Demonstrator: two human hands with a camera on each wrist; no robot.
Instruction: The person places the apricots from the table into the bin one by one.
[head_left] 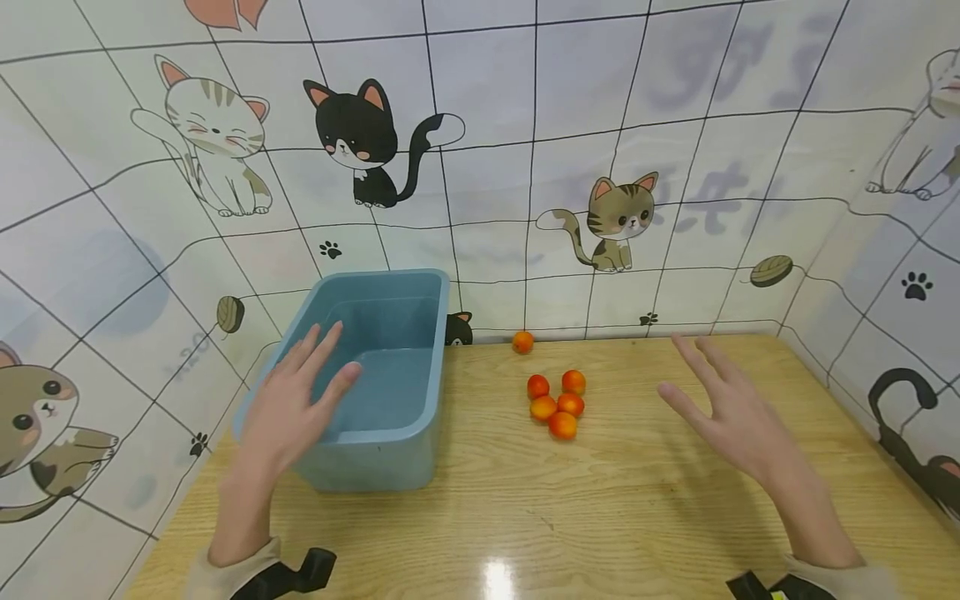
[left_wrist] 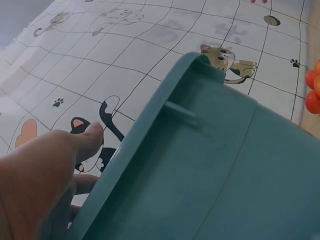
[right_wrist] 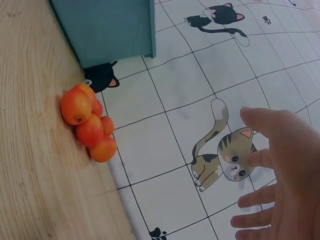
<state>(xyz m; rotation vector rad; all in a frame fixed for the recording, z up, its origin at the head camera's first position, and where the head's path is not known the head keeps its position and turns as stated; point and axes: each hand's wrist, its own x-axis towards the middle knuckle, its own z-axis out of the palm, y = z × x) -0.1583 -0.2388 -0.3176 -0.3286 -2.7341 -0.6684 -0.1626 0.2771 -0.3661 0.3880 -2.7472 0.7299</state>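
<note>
In the head view my left hand (head_left: 288, 408) hovers over the near left side of a blue-green plastic bin (head_left: 405, 435), fingers spread and holding nothing. The left wrist view has that hand (left_wrist: 55, 170) beside the bin's rim (left_wrist: 135, 142). My right hand (head_left: 738, 417) is held above the right part of the table, fingers extended, with nothing in its grasp. Between the hands, a cluster of small orange-red tomatoes (head_left: 563, 426) lies on the wood, right of the bin. One more tomato (head_left: 522, 342) sits apart from them near the back wall. The bin's visible inside holds nothing.
The light wood table (head_left: 510, 500) meets a wall covering (head_left: 495, 192) with cat drawings and a grid pattern at the back and both sides. The bin stands close to the left wall, and its tall sides rise well above the tomatoes.
</note>
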